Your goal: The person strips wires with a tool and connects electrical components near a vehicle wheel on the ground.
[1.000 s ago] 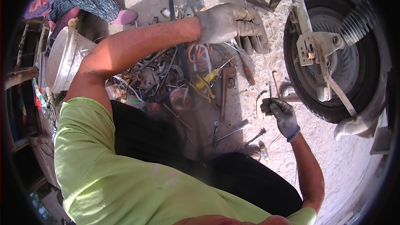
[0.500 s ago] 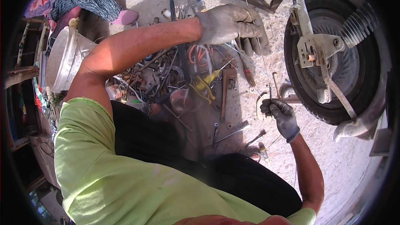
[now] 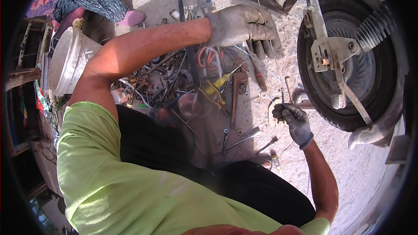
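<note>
The right hand point(image 3: 292, 121) is pinching a thin wire point(image 3: 261, 63), its grip closed on it. The left hand point(image 3: 244, 28) is reaching out above, its grip spread open, just over the tool pile point(image 3: 196, 87).

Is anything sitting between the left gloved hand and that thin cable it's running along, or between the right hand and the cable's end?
Nothing visible does. The left hand lies right at the thin cable, and the right hand already pinches its lower end. The wheel stands off to the right, clear of both.

1 head-worn fisheye view, looking steeply down, close over the person's shoulders, tool-strewn ground point(image 3: 261, 100) below
</note>
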Tool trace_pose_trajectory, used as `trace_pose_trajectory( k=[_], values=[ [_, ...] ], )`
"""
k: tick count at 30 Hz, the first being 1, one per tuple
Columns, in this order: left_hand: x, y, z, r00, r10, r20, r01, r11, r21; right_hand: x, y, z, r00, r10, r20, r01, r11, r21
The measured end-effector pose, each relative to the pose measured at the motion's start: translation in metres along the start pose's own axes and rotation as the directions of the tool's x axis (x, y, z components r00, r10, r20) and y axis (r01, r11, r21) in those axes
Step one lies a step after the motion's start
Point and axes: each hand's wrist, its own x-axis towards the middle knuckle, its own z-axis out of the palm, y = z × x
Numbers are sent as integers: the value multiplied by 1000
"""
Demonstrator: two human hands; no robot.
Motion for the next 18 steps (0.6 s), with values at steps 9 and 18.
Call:
trace_pose_trajectory(
  k=[9, 18],
  values=[
    [-3, 4, -1, 1000, 17, 0, -17, 1000, -13, -1, -2, 1, 1000, -13, -5, 13, 1000, -16],
    [0, -7, 4, 1000, -20, 7, 20, 999, 51, 1, -10, 5, 999, -35, -7, 35, 999, -29]
  ],
)
